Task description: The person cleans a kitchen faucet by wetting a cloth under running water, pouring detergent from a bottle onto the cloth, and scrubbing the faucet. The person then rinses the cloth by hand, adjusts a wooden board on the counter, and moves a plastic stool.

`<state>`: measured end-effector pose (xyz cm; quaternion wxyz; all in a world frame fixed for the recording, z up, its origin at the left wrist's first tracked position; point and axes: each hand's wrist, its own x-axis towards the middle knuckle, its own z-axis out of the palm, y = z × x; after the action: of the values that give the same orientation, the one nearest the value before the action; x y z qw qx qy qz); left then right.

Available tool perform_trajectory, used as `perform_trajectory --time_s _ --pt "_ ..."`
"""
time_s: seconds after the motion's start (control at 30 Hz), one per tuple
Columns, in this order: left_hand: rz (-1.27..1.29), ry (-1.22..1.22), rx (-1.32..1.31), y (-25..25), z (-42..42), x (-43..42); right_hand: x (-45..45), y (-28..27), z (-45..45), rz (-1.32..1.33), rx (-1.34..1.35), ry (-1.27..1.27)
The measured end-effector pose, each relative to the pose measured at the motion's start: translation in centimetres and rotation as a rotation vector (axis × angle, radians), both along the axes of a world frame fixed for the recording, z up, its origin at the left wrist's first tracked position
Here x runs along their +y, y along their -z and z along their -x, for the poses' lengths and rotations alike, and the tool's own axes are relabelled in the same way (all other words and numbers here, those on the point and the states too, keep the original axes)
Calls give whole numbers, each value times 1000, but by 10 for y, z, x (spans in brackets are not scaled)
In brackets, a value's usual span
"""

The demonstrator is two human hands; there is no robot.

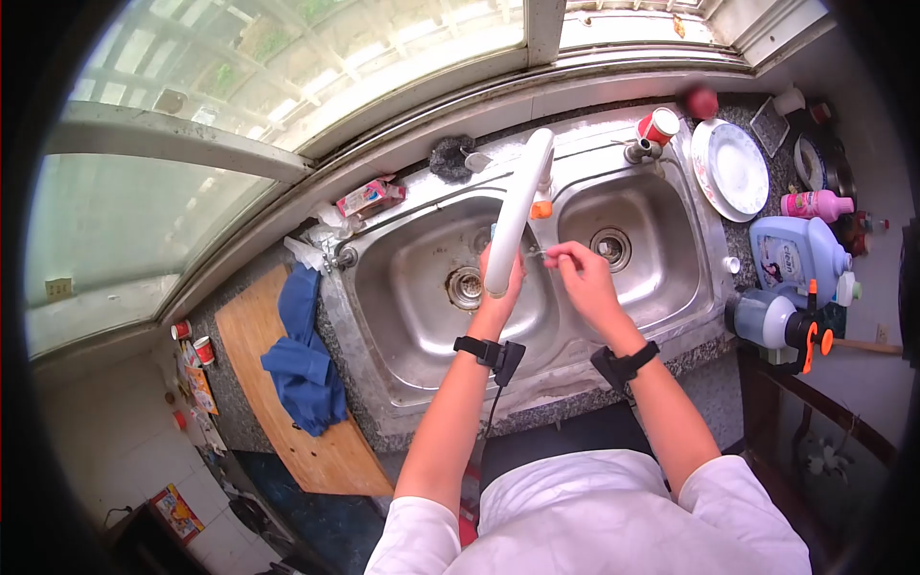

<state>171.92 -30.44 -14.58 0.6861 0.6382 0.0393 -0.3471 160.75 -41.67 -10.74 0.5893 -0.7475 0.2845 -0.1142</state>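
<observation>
Over the divider of the metal double sink (402,359), my left hand (505,287) is partly hidden behind the white faucet spout (517,211). Its fingers and whatever they hold cannot be made out, though a small bluish bit shows near the fingertips. My right hand (580,273) is closed in a pinch just right of the spout, above the edge of the right basin. Something small and thin shows at its fingertips, too small to name. An orange piece (541,209) sits at the faucet's base. Both wrists wear black straps.
Left of the sink, a blue cloth (307,374) lies on a wooden board (249,335). White plates (733,171), a pink bottle (815,205), a blue detergent jug (791,251) and a spray bottle (767,319) stand to the right. A red cup (659,126) and dark scrubber (450,160) are behind.
</observation>
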Motion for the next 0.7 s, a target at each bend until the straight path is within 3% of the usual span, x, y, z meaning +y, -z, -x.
perform_trajectory --time_s 0.03,0.1,0.17,0.37,0.47,0.53,0.63,0.7 --pt "15 -13 45 4 -1 -2 -7 2 7 -137 36 40" --pt "-38 -22 -11 -2 2 -4 -17 2 19 -128 58 31" --pt "32 -162 146 -5 -1 -2 -24 2 29 -122 134 -27" --pt "43 -110 121 8 5 24 -26 8 45 -188 121 -27" --pt "51 30 47 17 7 41 -23 10 47 -197 128 -36" --pt "239 67 214 27 7 51 -20 9 48 -222 125 -51" --pt "126 32 302 -25 5 38 -18 11 49 -251 114 -64" --pt "126 50 249 -31 3 42 -16 9 51 -238 112 -49"
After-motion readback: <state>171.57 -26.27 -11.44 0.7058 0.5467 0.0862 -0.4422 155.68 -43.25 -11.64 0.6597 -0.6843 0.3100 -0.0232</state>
